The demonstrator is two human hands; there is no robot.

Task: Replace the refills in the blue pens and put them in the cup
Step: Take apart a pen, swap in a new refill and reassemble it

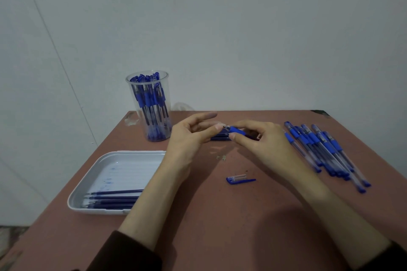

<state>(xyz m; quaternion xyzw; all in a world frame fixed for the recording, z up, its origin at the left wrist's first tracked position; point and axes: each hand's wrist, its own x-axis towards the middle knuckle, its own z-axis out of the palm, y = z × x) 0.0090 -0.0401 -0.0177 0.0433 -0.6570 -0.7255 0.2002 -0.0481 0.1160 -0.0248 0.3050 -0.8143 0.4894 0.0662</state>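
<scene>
Reddish table (220,226) against a bare grey wall. Right hand (262,141) grips the pen (236,130) by its blue sleeve, held level above the table to steady the barrel. Left hand (189,138) pinches the nib end between thumb and forefinger, its other fingers spread. Whether it is unscrewing the tip or drawing the refill is too blurred to tell. Cap (240,179) lies near, taken off to free the nib. Refills (114,197) lie in the tray (123,156), left. Pens (323,149) lie heaped on the right, probably awaiting work. Cup (152,105), far left, holds many, presumably finished.
</scene>
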